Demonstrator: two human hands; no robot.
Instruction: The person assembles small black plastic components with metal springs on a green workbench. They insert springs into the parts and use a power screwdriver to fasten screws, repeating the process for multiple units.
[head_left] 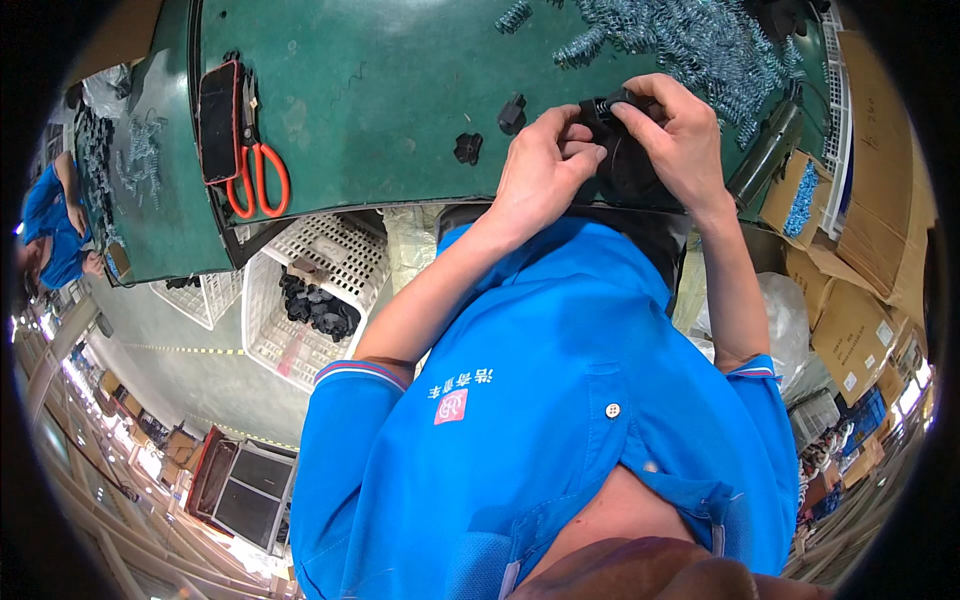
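one small black plastic part (618, 140), dark and rounded, clamped between left hand (545, 165) and right hand (680, 130)

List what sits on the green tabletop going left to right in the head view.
Black phone → orange-handled scissors → small black knob part → second black knob part → left hand → black part held by both hands → right hand. The pile of metal springs lies farther back.
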